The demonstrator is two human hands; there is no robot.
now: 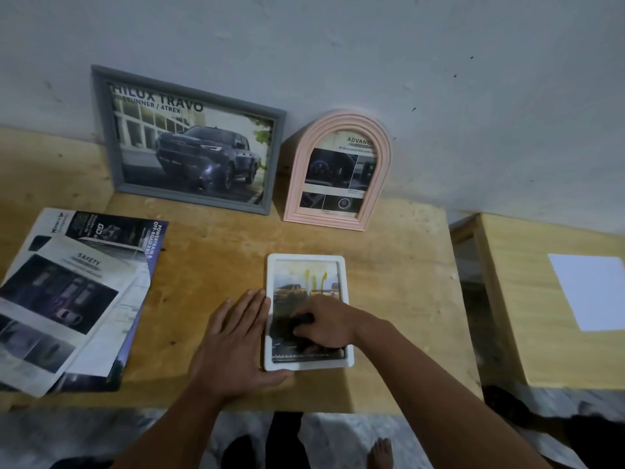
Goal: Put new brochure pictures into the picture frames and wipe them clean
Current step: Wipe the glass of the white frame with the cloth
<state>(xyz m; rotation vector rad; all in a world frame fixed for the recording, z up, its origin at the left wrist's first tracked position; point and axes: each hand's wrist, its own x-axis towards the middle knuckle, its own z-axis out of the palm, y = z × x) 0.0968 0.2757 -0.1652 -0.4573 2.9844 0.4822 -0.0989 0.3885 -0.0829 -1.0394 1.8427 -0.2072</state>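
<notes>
Wooden table (389, 265); brochures (77, 299), perhaps loose; frames (189, 140)

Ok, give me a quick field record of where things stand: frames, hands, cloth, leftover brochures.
white frame: flat on wooden table, picture inside
left hand: open, pressed flat beside the frame's left edge
right hand: grip on dark cloth, on the glass
grey frame: upright against wall, truck picture
pink arched frame: upright against wall, filled
brochures: loose pile, table's left
white sheet: on side table at right
</notes>
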